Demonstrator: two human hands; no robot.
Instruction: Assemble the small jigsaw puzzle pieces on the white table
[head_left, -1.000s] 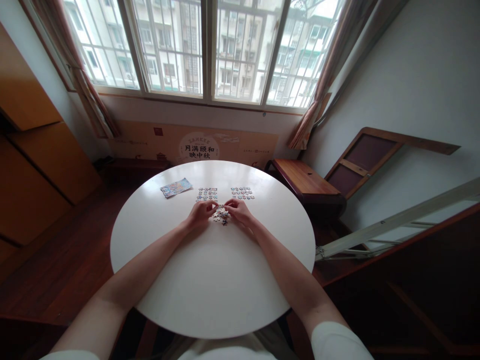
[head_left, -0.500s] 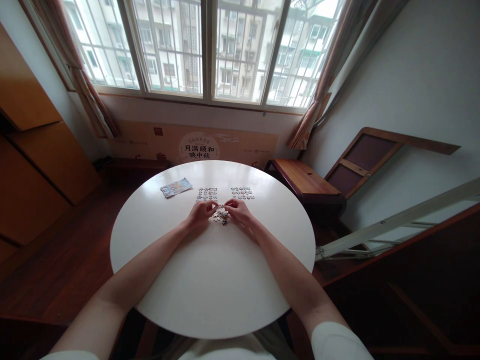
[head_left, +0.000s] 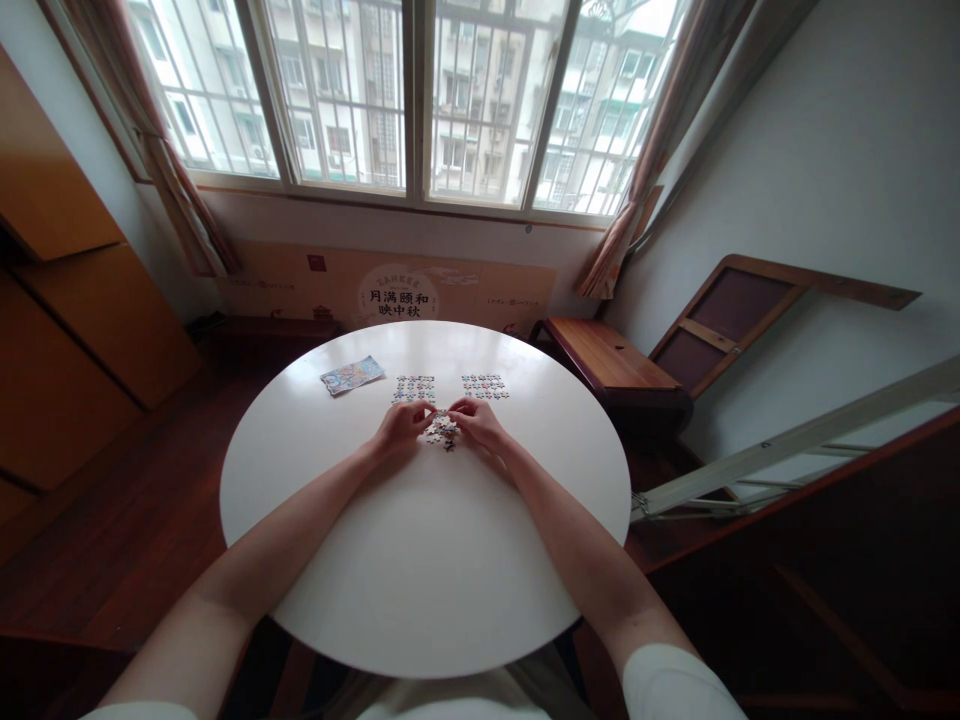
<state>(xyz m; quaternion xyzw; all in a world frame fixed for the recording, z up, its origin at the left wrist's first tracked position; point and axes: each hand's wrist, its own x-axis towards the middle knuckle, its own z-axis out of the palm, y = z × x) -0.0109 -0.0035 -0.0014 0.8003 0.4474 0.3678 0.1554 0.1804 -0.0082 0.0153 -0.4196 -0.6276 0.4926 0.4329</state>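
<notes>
My left hand [head_left: 405,422] and my right hand [head_left: 480,420] meet over the middle of the white round table, fingertips pinched. Between them is a small jigsaw piece [head_left: 441,412], which both hands seem to grip by its edges. Just below the fingers lies a loose heap of jigsaw pieces [head_left: 442,432]. Beyond the left hand, several pieces stand in neat rows [head_left: 415,386]. A second group of rows [head_left: 485,385] lies beyond the right hand.
A printed picture sheet [head_left: 352,375] rests at the table's [head_left: 442,560] far left. Behind the table are a printed cardboard panel [head_left: 480,290] and a barred window. A wooden bench [head_left: 611,355] stands to the right, beside a pale metal ladder-like frame [head_left: 795,440].
</notes>
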